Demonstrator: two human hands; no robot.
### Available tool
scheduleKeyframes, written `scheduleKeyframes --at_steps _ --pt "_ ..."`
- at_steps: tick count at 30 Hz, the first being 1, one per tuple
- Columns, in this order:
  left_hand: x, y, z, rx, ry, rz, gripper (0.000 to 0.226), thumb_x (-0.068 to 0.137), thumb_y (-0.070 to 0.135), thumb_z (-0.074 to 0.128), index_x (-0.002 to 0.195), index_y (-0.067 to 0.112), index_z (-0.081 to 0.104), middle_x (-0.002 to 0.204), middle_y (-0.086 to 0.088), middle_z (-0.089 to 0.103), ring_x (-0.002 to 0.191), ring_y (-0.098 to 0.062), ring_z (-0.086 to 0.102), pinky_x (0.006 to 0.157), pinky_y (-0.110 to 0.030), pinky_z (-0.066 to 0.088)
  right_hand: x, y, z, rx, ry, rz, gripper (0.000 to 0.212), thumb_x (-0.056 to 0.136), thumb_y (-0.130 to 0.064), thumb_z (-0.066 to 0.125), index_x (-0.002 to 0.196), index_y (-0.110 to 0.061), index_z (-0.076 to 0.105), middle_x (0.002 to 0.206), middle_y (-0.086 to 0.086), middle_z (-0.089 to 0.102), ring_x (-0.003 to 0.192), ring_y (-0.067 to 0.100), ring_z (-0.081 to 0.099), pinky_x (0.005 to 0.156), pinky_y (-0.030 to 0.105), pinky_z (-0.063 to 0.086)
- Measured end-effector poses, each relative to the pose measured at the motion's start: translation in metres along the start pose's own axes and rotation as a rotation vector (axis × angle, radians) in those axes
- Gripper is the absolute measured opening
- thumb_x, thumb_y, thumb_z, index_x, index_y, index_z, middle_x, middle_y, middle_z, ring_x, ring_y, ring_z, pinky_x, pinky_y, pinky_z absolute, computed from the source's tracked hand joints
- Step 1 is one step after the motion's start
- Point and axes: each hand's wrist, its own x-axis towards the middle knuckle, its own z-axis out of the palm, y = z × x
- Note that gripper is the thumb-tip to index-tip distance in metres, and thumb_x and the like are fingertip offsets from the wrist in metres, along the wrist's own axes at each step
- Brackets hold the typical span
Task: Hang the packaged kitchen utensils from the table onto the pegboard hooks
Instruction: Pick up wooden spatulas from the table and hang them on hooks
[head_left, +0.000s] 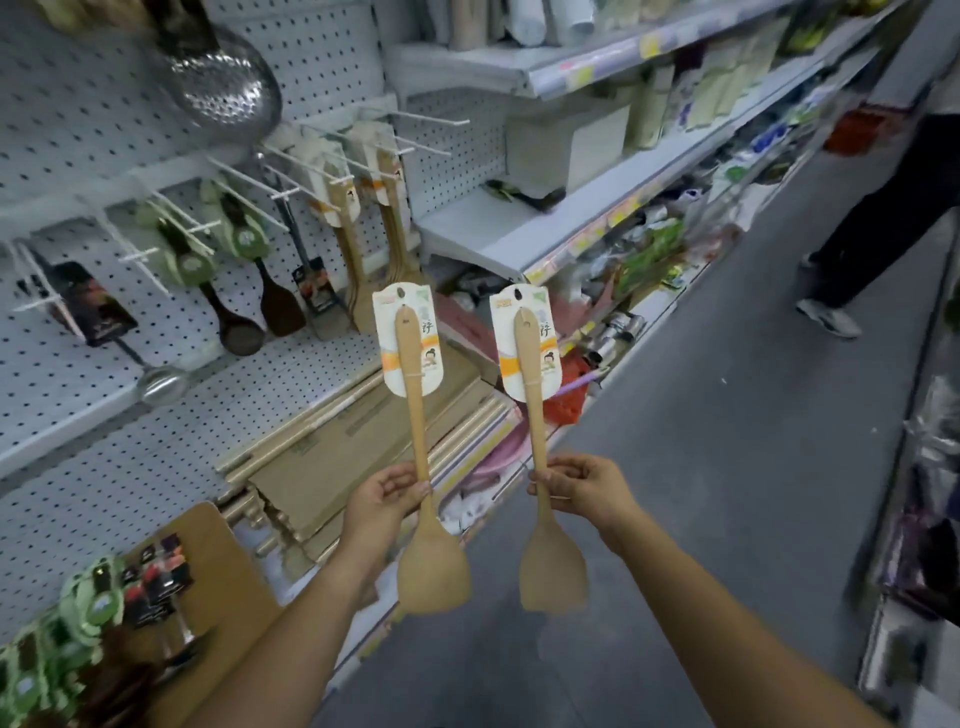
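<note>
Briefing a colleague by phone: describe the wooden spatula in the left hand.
Before the white pegboard, two hands hold up matching carded wooden spatulas. The spatula in the left hand is the one nearer the pegboard; its twin stands aisle-side in the right hand.

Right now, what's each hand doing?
Left hand: holding a wooden spatula by its handle.
Right hand: holding a second wooden spatula.

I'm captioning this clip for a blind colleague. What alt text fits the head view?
The left hand grips the left spatula and the right hand the right spatula, both wooden, carded, blades down. Behind, a shop pegboard has white hooks with hanging utensils.
</note>
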Motion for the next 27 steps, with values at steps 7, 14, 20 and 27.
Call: scheduleKeyframes --at_steps 7,14,20,27 --pt "0.043 0.013 0.034 -0.039 0.138 0.008 0.029 0.08 -0.004 0.075 0.104 0.008 0.067 0.096 -0.012 0.072 0.088 -0.023 0.071 0.072 -0.025 0.057 0.082 -0.047 -0.015 -0.086 -0.124 -0.031 0.013 0.094 0.0 0.064 0.105 0.005 0.07 0.097 0.027 0.073 0.086 0.033 0.075 0.074 0.038 0.062" --pt "0.12 0.018 0.036 -0.135 0.255 0.014 0.027 0.079 -0.006 0.075 0.1 0.008 0.069 0.087 -0.005 0.075 0.092 -0.032 0.07 0.087 -0.043 0.057 0.181 -0.102 0.002 -0.139 -0.217 -0.071 0.017 0.092 0.004 0.064 0.107 0.011 0.068 0.101 0.033 0.07 0.088 0.039 0.072 0.08 0.047 0.062" --pt "0.158 0.039 0.051 -0.197 0.326 0.037 0.028 0.077 -0.016 0.071 0.094 0.007 0.066 0.083 -0.01 0.07 0.081 -0.025 0.065 0.065 -0.021 0.058 0.241 -0.151 0.01 -0.175 -0.283 -0.098 0.016 0.095 0.004 0.061 0.107 0.013 0.067 0.081 0.018 0.071 0.065 0.018 0.071 0.058 0.027 0.057" --pt "0.192 0.05 0.073 -0.19 0.405 0.031 0.028 0.075 -0.018 0.071 0.095 0.002 0.067 0.081 -0.012 0.069 0.078 -0.025 0.064 0.062 -0.019 0.058 0.305 -0.171 0.0 -0.181 -0.293 -0.078 0.017 0.095 0.005 0.06 0.109 0.011 0.066 0.076 0.011 0.07 0.064 0.017 0.067 0.066 0.031 0.059"
